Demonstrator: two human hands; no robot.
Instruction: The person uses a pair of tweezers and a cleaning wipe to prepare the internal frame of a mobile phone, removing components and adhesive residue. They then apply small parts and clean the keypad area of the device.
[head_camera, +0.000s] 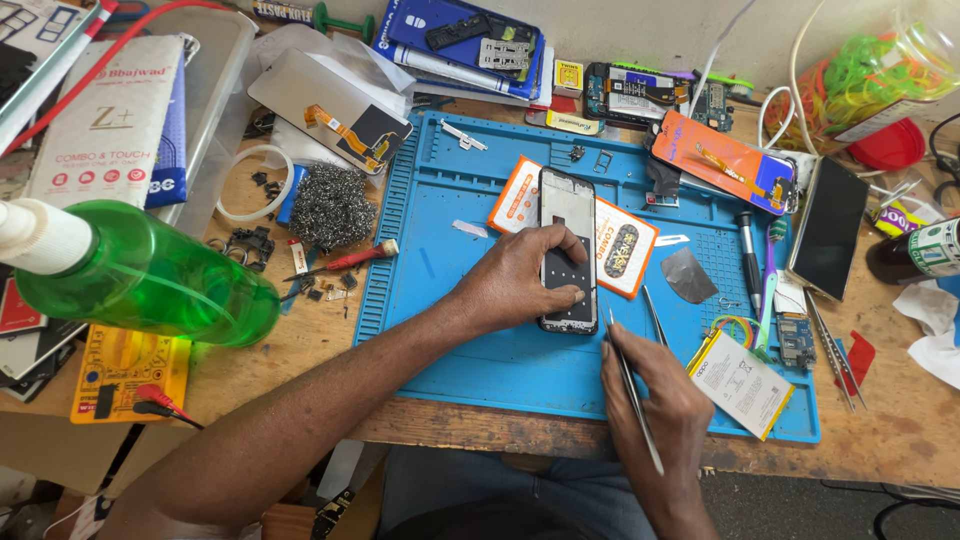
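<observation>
Phone frame (568, 250), lying on the blue mat (480, 350), is pinned flat under the spread left hand (520, 280) while tweezers (632, 395), pinched in the right hand (665, 405) just below it, could slip and scratch it if pressed hard.

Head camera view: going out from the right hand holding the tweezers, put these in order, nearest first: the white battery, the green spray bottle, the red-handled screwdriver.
From the right hand:
1. White battery, just to its right on the blue mat.
2. Red-handled screwdriver, up and to the left, off the mat's left edge.
3. Green spray bottle, far left on the bench.
</observation>
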